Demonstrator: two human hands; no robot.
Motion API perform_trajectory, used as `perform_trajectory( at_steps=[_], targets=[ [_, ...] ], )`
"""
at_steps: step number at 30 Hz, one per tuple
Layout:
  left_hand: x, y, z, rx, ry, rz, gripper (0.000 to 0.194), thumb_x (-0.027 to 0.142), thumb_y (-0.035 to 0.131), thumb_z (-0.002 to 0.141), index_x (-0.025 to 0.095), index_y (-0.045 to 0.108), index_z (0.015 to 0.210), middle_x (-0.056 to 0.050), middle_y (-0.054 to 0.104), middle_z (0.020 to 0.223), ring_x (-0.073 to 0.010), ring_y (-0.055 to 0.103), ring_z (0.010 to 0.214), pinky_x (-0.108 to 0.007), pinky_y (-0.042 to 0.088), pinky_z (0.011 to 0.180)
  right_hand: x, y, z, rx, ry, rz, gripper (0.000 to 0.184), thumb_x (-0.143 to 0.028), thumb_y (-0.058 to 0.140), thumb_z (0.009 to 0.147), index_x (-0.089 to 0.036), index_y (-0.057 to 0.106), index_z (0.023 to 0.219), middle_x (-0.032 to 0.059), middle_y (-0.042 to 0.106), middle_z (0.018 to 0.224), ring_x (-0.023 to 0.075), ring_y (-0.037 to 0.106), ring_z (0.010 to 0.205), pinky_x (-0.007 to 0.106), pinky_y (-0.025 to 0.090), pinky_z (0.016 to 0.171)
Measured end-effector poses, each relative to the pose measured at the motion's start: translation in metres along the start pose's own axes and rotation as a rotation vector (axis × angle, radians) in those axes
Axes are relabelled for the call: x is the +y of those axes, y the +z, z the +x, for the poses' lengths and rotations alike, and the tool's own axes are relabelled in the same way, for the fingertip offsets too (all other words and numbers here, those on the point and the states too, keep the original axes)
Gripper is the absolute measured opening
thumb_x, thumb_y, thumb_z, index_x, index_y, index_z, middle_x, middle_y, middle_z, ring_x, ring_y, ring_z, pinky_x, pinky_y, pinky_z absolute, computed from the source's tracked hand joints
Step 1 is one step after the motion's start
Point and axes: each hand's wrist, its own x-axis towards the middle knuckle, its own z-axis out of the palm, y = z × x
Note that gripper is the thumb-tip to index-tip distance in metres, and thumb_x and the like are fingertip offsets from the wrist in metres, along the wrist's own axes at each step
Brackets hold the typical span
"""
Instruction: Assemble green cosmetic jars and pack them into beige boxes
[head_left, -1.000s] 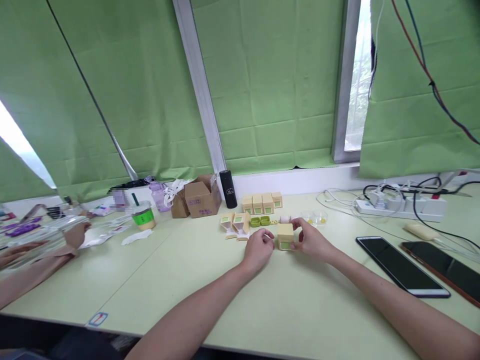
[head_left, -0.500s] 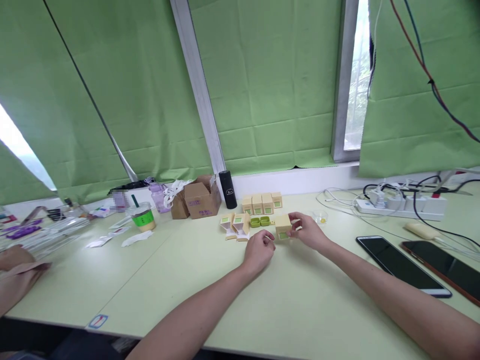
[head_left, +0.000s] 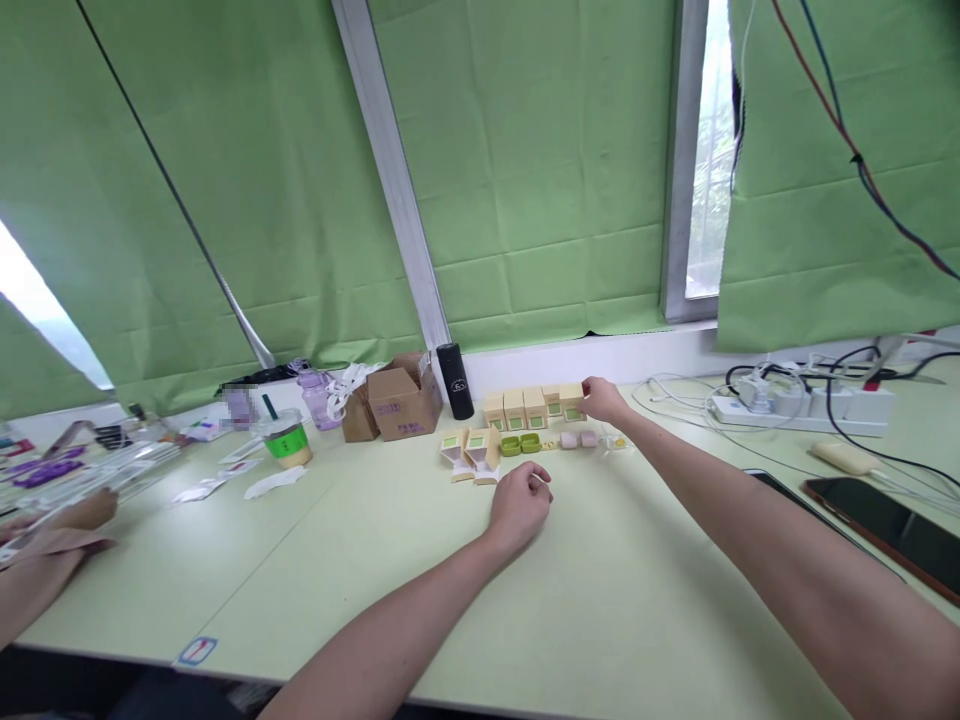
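My right hand (head_left: 602, 399) grips a small pale yellow box (head_left: 571, 402) at the right end of a row of similar boxes (head_left: 514, 408) by the wall. Resting on the table, my left hand (head_left: 520, 505) has its fingers curled; whether anything is in them is hidden. Two opened boxes (head_left: 469, 455) with flaps out lie beyond it to the left. Beside them sit a green two-part case (head_left: 520, 444), small yellow pieces (head_left: 547, 445) and a pinkish two-part case (head_left: 577, 440). To their right is a clear item with a yellow spot (head_left: 619, 442).
A black bottle (head_left: 455, 381) and a brown carton (head_left: 405, 400) stand at the back. Left are a drink cup (head_left: 286, 440) and another person's hand (head_left: 90, 510). Right are a power strip (head_left: 802, 412), cables and two phones, one (head_left: 885, 535) partly behind my arm.
My right hand has carried the small box back to the row's right end. That uncovers the pinkish case on the table. My left hand has barely moved.
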Motion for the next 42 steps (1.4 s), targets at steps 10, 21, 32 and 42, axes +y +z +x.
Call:
perform_trajectory(
  at_steps=[10,21,32,42],
  targets=[
    [0.001,-0.002,-0.003,-0.01,0.019,0.013,0.017,0.011,0.057,0.079,0.023,0.065,0.088,-0.001,0.075,0.074,-0.0198,0.068,0.072,-0.028,0.047,0.068,-0.014,0.03,0.008,-0.12,0.042,-0.149,0.039,-0.037,0.067,0.099,-0.018,0.061,0.132,0.0103,0.064,0.132,0.0247,0.067,0.112,0.045,0.059,0.094],
    [0.001,-0.002,-0.004,-0.014,0.002,0.046,0.019,0.009,0.056,0.08,0.022,0.065,0.091,0.001,0.076,0.075,-0.0168,0.068,0.071,-0.025,0.046,0.066,-0.018,0.023,-0.025,-0.066,-0.022,-0.276,0.032,-0.019,0.069,0.088,-0.022,0.066,0.119,0.0142,0.071,0.116,0.0299,0.069,0.108,0.04,0.054,0.086],
    [-0.002,-0.004,-0.006,-0.015,0.009,0.094,0.021,0.008,0.054,0.081,0.022,0.065,0.092,0.002,0.076,0.076,-0.0158,0.07,0.073,-0.025,0.047,0.067,-0.022,0.035,-0.024,-0.181,-0.023,-0.378,0.034,-0.037,0.065,0.099,-0.02,0.064,0.128,0.0095,0.066,0.129,0.0238,0.067,0.111,0.045,0.058,0.094],
    [-0.004,-0.005,-0.006,-0.023,0.015,0.12,0.019,0.01,0.054,0.082,0.023,0.065,0.092,0.002,0.077,0.078,-0.0161,0.07,0.075,-0.026,0.048,0.069,-0.022,0.047,-0.023,-0.153,-0.069,-0.422,0.035,-0.037,0.064,0.1,-0.02,0.062,0.131,0.0101,0.064,0.134,0.0236,0.066,0.112,0.045,0.058,0.095]
  ],
)
